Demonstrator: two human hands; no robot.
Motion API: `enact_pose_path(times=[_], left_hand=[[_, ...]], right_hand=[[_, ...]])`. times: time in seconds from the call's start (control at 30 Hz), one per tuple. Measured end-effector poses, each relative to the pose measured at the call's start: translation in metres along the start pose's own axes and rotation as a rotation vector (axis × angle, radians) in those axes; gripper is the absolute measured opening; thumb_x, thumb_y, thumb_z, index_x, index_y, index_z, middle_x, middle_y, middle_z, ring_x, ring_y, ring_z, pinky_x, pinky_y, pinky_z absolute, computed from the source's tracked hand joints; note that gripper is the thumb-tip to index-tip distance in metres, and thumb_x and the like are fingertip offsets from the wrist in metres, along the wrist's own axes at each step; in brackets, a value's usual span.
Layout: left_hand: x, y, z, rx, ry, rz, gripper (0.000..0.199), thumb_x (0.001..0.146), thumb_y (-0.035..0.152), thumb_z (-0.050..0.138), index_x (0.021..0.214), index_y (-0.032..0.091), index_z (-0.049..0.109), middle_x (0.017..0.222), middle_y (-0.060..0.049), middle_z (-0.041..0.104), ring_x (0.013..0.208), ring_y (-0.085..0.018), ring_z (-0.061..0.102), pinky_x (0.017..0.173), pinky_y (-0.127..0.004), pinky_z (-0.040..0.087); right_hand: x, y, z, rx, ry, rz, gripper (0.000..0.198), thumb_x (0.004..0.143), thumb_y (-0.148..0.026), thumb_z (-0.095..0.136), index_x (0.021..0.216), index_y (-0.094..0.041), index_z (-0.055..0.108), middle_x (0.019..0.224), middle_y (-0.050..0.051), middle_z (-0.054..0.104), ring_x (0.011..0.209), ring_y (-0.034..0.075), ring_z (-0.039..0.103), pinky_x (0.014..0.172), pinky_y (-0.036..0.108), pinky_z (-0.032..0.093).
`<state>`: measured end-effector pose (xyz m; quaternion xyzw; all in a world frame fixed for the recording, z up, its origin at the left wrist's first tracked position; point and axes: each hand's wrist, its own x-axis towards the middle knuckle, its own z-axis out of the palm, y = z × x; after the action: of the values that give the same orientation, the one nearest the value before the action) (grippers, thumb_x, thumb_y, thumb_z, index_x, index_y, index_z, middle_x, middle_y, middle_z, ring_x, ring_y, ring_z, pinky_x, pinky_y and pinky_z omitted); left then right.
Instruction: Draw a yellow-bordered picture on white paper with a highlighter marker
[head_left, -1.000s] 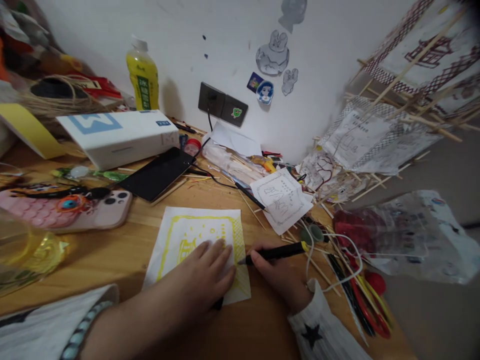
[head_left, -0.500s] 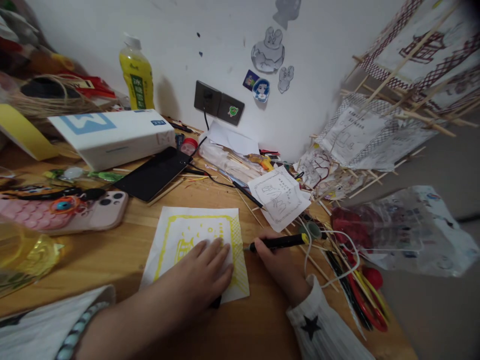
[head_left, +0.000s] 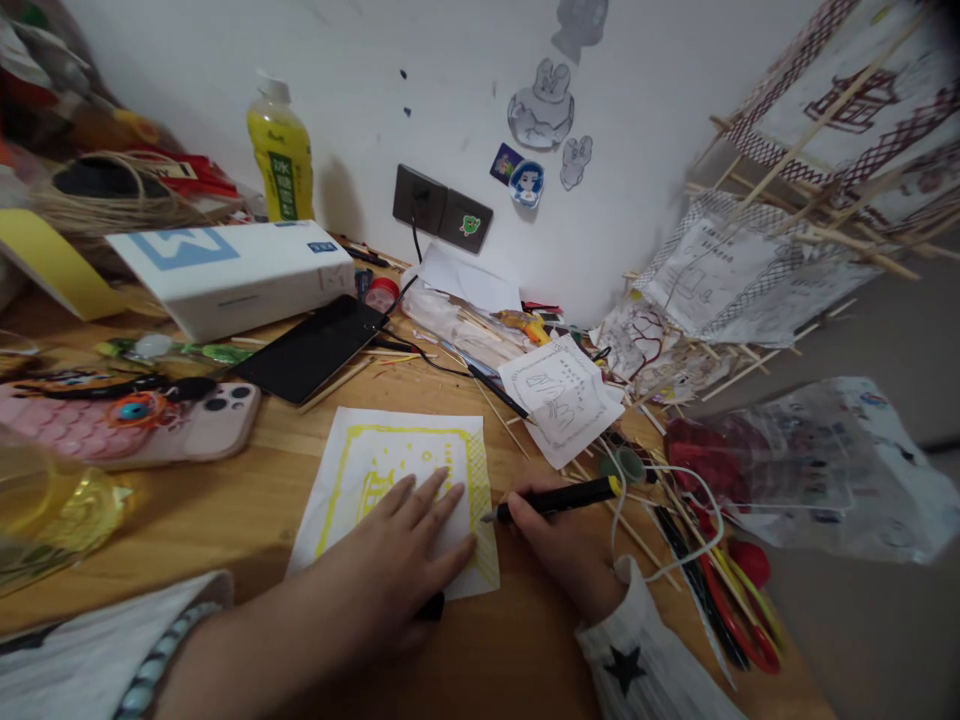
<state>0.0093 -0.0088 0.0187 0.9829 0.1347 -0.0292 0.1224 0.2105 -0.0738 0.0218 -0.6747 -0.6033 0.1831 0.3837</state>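
Observation:
A white sheet of paper (head_left: pixel 319 500) lies on the wooden table, with a yellow drawing of a frame, hatching on its right side and small marks inside. My left hand (head_left: pixel 409 545) rests flat on it, fingers spread, covering part of the drawing. Under that palm a small black object (head_left: pixel 431 606) pokes out; most of it is hidden. A black marker (head_left: pixel 562 497) with a yellow end is gripped in my right hand (head_left: pixel 559 540). Its tip is at the sheet's right edge, beside the hatching; whether it touches, I cannot tell.
Behind lie a second drawn sheet (head_left: pixel 559 395), a black tablet (head_left: pixel 311 350) and a white box (head_left: pixel 240 280). A phone (head_left: pixel 225 425) is at left, a drink bottle (head_left: pixel 281 155) by the wall. Sticks, a white cable (head_left: pixel 709 490) and a plastic bag (head_left: pixel 832 470) crowd the right.
My right hand has brought the marker tip slightly lower, onto the sheet's right edge. The fingers of my left hand are spread a little wider on the paper.

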Motion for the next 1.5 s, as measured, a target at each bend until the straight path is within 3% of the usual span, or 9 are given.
enact_pose_path(times=[0.33,0.7,0.87,1.03,1.27,1.5], left_hand=[[0.0,-0.003,0.009,-0.017,0.045,-0.008,0.073,0.072,0.052,0.074,0.137,0.027,0.05,0.152,-0.02,0.03,0.139,-0.047,0.022,0.105,-0.066,0.024],[-0.001,-0.003,0.009,-0.017,0.072,-0.005,0.07,0.073,0.052,0.072,0.136,0.029,0.051,0.151,-0.019,0.033,0.138,-0.046,0.025,0.105,-0.065,0.026],[-0.002,-0.004,0.01,-0.005,0.109,-0.017,0.071,0.071,0.053,0.074,0.134,0.029,0.052,0.151,-0.019,0.033,0.138,-0.045,0.025,0.106,-0.064,0.025],[0.0,-0.005,0.002,0.034,0.118,-0.044,0.07,0.073,0.051,0.074,0.133,0.021,0.054,0.151,-0.021,0.032,0.138,-0.044,0.026,0.105,-0.061,0.029],[0.002,0.0,-0.003,0.033,0.007,0.053,0.067,0.08,0.049,0.066,0.135,0.014,0.052,0.146,-0.021,0.04,0.135,-0.043,0.033,0.105,-0.058,0.033],[0.001,-0.002,-0.001,0.03,0.027,0.071,0.071,0.077,0.051,0.068,0.136,0.016,0.051,0.147,-0.021,0.039,0.136,-0.043,0.032,0.106,-0.057,0.031]], right_hand=[[0.0,-0.011,0.0,0.048,-0.095,-0.026,0.022,0.078,-0.025,0.048,0.058,-0.024,0.055,0.058,-0.002,0.062,0.057,0.016,0.057,0.054,0.026,0.048],[0.003,0.008,-0.002,-0.071,0.078,-0.025,0.019,0.079,-0.026,0.049,0.061,-0.023,0.055,0.059,-0.001,0.058,0.058,0.017,0.053,0.057,0.028,0.043],[0.005,0.003,-0.006,-0.059,0.16,0.029,0.02,0.079,-0.029,0.049,0.06,-0.023,0.051,0.056,-0.002,0.052,0.057,0.016,0.05,0.057,0.028,0.041],[0.002,0.002,-0.005,0.018,0.12,0.101,0.02,0.081,-0.029,0.049,0.061,-0.023,0.051,0.052,-0.003,0.05,0.056,0.017,0.051,0.055,0.027,0.042],[-0.001,0.008,0.005,0.045,0.074,0.042,0.02,0.08,-0.029,0.05,0.061,-0.024,0.052,0.055,-0.002,0.054,0.056,0.016,0.053,0.056,0.027,0.046],[0.001,-0.002,0.005,0.041,0.031,-0.048,0.017,0.078,-0.025,0.051,0.062,-0.024,0.056,0.06,-0.001,0.06,0.058,0.017,0.056,0.056,0.028,0.048]])
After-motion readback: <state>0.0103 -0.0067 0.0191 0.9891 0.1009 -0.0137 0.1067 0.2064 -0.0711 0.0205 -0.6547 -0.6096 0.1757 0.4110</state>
